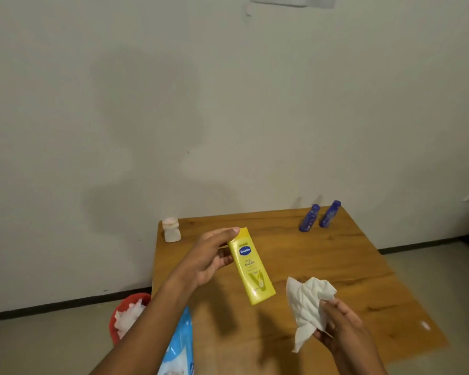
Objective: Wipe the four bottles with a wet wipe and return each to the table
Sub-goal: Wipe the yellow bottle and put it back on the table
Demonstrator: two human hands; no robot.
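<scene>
bottles: 1 yellow bottle [251,266] | 2 blue bottles [320,215] | 1 white bottle [171,229] | 1 wipe [307,307]

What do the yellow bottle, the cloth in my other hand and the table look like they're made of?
Yellow bottle: probably plastic, smooth with a slight sheen and a printed label. Wipe: thin white non-woven or paper-like sheet, matte, crumpling into soft folds. Table: wood or wood-look laminate, with visible brown grain and a faint gloss; which of the two cannot be told.

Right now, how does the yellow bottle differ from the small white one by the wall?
The yellow bottle is held tilted above the table in the left hand; the white bottle stands upright on the table's far left corner, untouched. The yellow one looks taller and flatter, the white one squat. Both are capped.
</scene>
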